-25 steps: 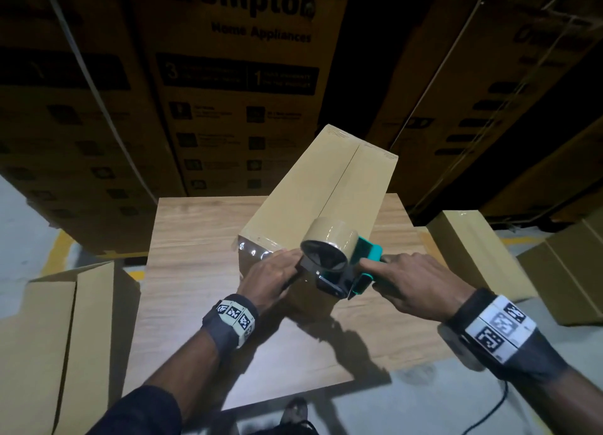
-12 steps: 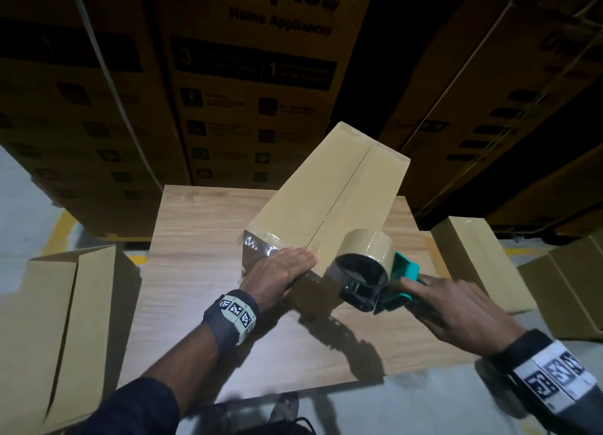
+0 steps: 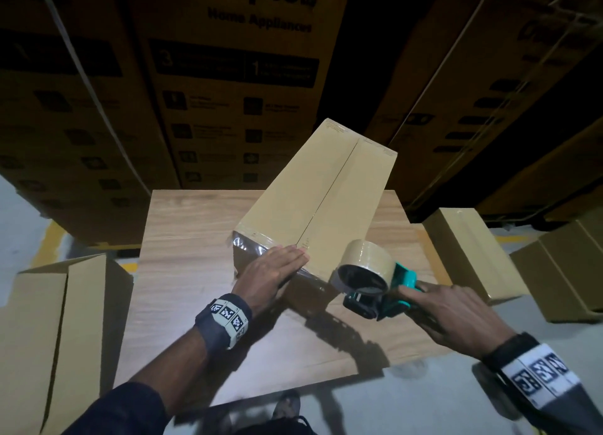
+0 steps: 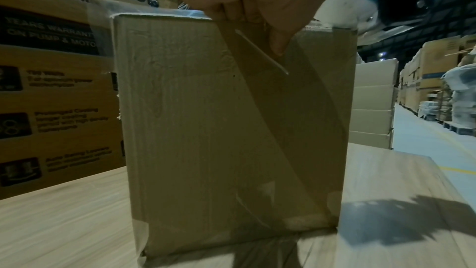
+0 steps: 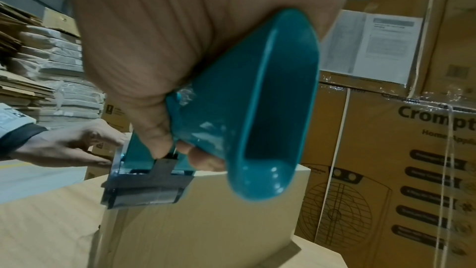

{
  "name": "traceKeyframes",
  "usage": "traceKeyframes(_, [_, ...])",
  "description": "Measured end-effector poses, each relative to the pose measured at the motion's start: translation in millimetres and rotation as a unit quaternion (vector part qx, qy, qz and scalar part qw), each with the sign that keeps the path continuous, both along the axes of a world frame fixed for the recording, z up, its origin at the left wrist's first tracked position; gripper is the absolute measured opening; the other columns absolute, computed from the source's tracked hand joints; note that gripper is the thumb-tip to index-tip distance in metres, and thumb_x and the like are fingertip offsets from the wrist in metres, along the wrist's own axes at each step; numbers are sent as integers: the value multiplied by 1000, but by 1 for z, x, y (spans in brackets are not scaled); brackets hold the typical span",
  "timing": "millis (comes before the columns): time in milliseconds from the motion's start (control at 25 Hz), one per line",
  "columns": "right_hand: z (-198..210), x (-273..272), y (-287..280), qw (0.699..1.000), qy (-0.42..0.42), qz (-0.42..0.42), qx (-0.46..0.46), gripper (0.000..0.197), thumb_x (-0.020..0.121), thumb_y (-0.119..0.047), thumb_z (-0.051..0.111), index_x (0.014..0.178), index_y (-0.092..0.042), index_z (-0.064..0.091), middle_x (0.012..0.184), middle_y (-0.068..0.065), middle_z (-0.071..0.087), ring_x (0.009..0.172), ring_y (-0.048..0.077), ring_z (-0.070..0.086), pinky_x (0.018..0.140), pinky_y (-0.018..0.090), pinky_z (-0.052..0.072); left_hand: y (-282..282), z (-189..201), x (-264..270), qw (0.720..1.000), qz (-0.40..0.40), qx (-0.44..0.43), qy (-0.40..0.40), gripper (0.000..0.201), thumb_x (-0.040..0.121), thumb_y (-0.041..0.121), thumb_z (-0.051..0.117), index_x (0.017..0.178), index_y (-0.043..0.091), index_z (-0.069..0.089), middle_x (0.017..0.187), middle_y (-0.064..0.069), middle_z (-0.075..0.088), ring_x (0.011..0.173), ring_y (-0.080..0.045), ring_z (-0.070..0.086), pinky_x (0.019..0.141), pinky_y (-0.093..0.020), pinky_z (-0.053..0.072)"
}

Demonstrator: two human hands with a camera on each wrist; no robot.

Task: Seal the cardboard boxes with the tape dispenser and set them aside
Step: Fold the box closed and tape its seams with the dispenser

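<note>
Pulling the tape dispenser [image 3: 375, 279] rightward off the box's [image 3: 313, 203] near edge on the table [image 3: 182, 271], my right hand [image 3: 453, 314] fingers stay clamped on its handle; left hand [image 3: 270, 270] fingers, now flat, press the strip down, finishing this edge.

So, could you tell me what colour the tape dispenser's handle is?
Teal handle, clearest in the right wrist view.

Three views, one box
Head looks down from 6 o'clock; both wrists sit close, sharing the box [image 3: 313, 206] end.

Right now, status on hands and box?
Left hand flat on box near edge. Right hand grips tape dispenser at box corner. Nothing blocking.
</note>
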State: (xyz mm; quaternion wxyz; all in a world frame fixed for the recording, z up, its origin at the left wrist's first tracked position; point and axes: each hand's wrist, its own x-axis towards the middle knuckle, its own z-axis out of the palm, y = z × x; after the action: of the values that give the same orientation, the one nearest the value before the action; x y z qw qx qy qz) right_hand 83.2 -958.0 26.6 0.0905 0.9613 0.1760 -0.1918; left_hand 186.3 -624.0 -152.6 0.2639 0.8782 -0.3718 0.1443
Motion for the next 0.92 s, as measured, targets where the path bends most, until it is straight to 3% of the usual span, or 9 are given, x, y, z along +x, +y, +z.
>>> traceKeyframes(80, [-1,-2,-3,1000,8,-4,-2,34,104,-48,37,134,-54,22,106,-8,59,65,8,54,58,22,52,-8,6,-7,999,6,35,-23,45,104,33,45,147,23,53,149,-5,55,139,-21,52,116,-48,42])
traceKeyframes(160, [-2,-4,-3,1000,9,1,-12,36,104,-48,38,135,-53,20,110,-7,59,69,9,56,62,25,55,-27,7,-13,996,-16,78,-51,43,104,37,47,143,20,56,146,-6,58,137,-22,53,117,-44,40])
traceKeyframes(320, [-2,1,-1,1000,-3,15,-12,40,104,-50,39,137,-56,18,109,-7,58,70,11,58,63,28,56,-60,3,-22,993,-56,105,28,66,89,26,76,148,13,49,153,-10,51,144,-23,46,123,-42,30])
traceKeyframes(440, [3,2,-6,1000,-10,10,0,41,103,-48,43,137,-55,22,109,-8,60,70,11,57,62,28,56,-54,6,-19,996,-59,64,16,78,70,21,92,139,9,59,142,-12,62,132,-25,59,116,-46,35])
traceKeyframes(720, [44,-11,-21,998,-48,26,38,42,94,-42,53,135,-45,43,97,-12,61,53,6,44,41,22,43,-52,9,-15,997,-76,21,-10,82,65,-4,89,140,12,58,139,-9,64,126,-22,63,113,-46,35])
traceKeyframes(920, [57,-29,-45,998,-53,30,30,51,85,-36,74,131,-43,52,95,-18,61,50,0,40,42,12,22,-51,6,-15,996,-80,36,11,85,68,-1,87,146,13,54,145,-10,59,133,-23,58,115,-47,35])
